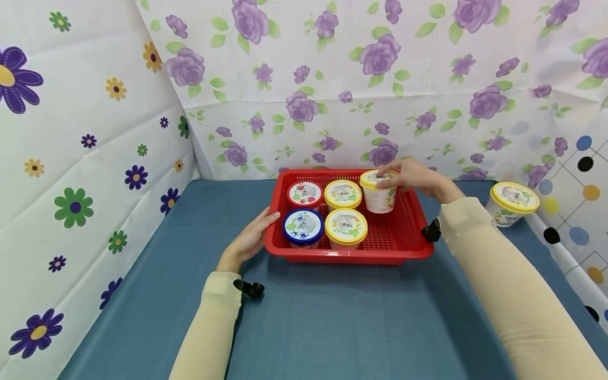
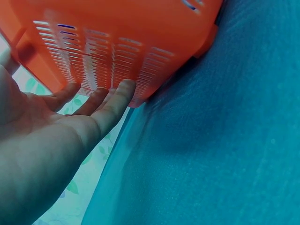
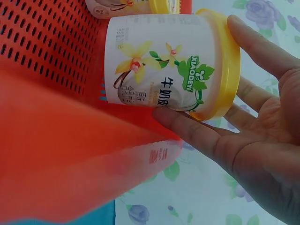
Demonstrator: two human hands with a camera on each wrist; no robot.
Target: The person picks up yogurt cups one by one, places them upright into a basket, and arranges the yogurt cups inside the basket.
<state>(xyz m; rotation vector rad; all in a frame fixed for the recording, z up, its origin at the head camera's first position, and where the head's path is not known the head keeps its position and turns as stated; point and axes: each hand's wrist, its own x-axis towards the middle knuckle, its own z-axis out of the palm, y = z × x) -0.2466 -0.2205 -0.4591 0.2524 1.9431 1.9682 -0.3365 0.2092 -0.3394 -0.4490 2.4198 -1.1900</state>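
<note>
In the head view, a red plastic basket [image 1: 380, 257] stands on the table. My left hand [image 1: 250, 235] holds its left side, thumb at the rim; the left wrist view shows its fingers [image 2: 115, 104] against the slotted outer wall. At the basket's back right, my right hand [image 1: 413, 177] grips a yellow-lidded ice cream tub [image 1: 380, 200] by its lid and side. That tub is upright, with vanilla flowers [image 3: 136, 63] on its white wall. Also in the basket are two yellow-lidded tubs [image 1: 346, 227], a red-lidded tub [image 1: 305, 194] and a blue-lidded tub [image 1: 303, 227].
Another yellow-lidded tub [image 1: 513, 203] stands apart on the blue tablecloth [image 1: 361, 316] at the right, beside the dotted cloth [image 1: 579, 211]. A purple-flowered cloth [image 1: 304, 63] hangs behind the basket. Black straps with small devices are on both wrists.
</note>
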